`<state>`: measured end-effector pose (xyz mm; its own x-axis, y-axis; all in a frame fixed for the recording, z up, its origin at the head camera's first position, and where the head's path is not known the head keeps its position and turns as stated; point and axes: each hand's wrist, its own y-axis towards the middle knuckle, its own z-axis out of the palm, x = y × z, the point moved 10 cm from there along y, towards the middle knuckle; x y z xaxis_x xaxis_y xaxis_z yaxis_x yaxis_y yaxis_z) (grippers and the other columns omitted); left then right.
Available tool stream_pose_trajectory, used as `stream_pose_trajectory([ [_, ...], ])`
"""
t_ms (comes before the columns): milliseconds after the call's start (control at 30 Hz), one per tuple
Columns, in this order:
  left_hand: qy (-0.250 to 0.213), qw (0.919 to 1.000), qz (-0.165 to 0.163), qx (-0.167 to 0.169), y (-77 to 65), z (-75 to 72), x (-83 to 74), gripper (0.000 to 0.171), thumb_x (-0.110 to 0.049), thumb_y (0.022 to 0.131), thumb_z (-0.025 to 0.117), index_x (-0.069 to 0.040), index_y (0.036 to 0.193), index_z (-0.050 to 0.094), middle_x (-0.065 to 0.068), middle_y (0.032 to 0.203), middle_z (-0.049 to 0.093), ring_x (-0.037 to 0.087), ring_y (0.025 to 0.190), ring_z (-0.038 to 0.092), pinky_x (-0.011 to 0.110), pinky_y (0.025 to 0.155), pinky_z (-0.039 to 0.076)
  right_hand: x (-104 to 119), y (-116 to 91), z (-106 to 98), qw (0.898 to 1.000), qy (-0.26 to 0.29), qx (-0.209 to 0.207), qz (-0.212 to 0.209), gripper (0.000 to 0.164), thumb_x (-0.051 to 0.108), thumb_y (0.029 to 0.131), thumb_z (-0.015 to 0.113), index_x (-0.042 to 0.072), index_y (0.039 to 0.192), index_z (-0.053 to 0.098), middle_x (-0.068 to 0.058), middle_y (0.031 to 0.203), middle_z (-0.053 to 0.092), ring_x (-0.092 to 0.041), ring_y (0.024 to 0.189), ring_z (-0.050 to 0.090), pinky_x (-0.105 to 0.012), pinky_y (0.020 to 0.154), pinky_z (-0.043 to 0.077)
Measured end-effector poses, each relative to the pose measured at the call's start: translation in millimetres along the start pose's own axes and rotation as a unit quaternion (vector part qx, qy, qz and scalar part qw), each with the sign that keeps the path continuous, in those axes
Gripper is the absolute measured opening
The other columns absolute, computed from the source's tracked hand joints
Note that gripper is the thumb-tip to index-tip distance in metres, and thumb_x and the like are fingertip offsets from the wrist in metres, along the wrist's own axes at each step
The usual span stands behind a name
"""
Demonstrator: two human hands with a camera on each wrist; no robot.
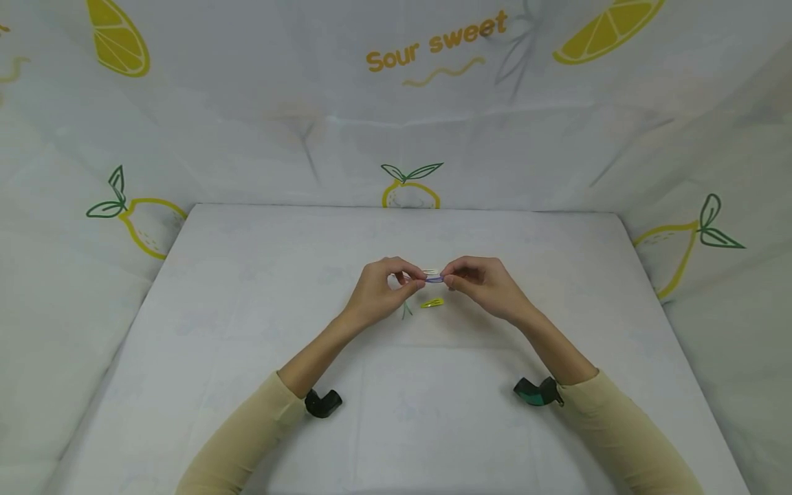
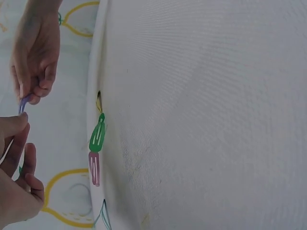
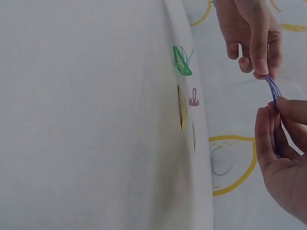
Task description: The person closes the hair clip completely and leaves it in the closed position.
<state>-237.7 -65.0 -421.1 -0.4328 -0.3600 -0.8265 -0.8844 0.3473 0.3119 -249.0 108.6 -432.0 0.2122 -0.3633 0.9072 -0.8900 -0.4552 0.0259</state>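
Grip narrow, the left hand [image 1: 385,293] and right hand [image 1: 487,287] pinch a purple snap hair clip [image 1: 434,280] over the far part of the counter [image 1: 408,399], work on it seemingly unfinished, while a yellow clip [image 1: 432,302], green clip [image 2: 98,134] and pink clip [image 2: 94,167] lie unheld.

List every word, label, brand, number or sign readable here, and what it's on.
"Sour sweet": orange lettering on the white backdrop.
Orange mark at the head view's left edge: cut off, unreadable.
Purple clip and yellow clip: no text legible at this size.
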Motion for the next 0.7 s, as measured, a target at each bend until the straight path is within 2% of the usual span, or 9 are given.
stream_pose_trajectory([
  [167, 0.018, 0.9996, 0.021, -0.009, -0.2, -2.4, -3.7, 0.011, -0.01, 0.093, 0.086, -0.008, 0.104, 0.085, 0.006, 0.099, 0.084, 0.019, 0.088, 0.066, 0.047, 0.085, 0.059, -2, 0, 0, 1.0, 0.003, -0.001, 0.006, 0.014, 0.007, 0.104, 0.072, 0.0, 0.115, 0.075, -0.026, 0.109, 0.074, -0.036, 0.095, 0.071, -0.018, 0.085, 0.058],
  [333, 0.022, 0.9993, 0.025, -0.016, -0.3, -6.8, -6.4, 0.011, -0.01, 0.092, 0.087, -0.008, 0.102, 0.085, 0.006, 0.098, 0.084, 0.02, 0.088, 0.066, 0.048, 0.085, 0.059, -3, 0, 2, 1.0, 0.019, 0.004, 0.008, 0.015, 0.008, 0.105, 0.071, 0.0, 0.116, 0.075, -0.025, 0.108, 0.073, -0.027, 0.093, 0.071, -0.022, 0.087, 0.059],
  [567, 0.019, 0.999, 0.033, -0.022, 0.7, -10.2, -9.1, 0.009, -0.01, 0.092, 0.087, -0.008, 0.101, 0.085, 0.006, 0.096, 0.084, 0.02, 0.088, 0.064, 0.047, 0.084, 0.06, -3, -1, 3, 0.999, 0.051, 0.005, 0.005, 0.016, 0.005, 0.105, 0.069, -0.002, 0.119, 0.073, -0.034, 0.115, 0.07, -0.022, 0.093, 0.073, -0.028, 0.09, 0.062],
  [700, 0.02, 0.9988, 0.037, -0.023, 0.7, -10.3, -9.7, 0.009, -0.01, 0.092, 0.087, -0.007, 0.1, 0.084, 0.006, 0.095, 0.083, 0.021, 0.088, 0.065, 0.045, 0.083, 0.059, -3, -2, 2, 0.999, 0.048, -0.003, 0.007, 0.016, 0.008, 0.105, 0.07, 0.0, 0.119, 0.074, -0.032, 0.114, 0.071, -0.019, 0.092, 0.072, -0.032, 0.09, 0.063],
])
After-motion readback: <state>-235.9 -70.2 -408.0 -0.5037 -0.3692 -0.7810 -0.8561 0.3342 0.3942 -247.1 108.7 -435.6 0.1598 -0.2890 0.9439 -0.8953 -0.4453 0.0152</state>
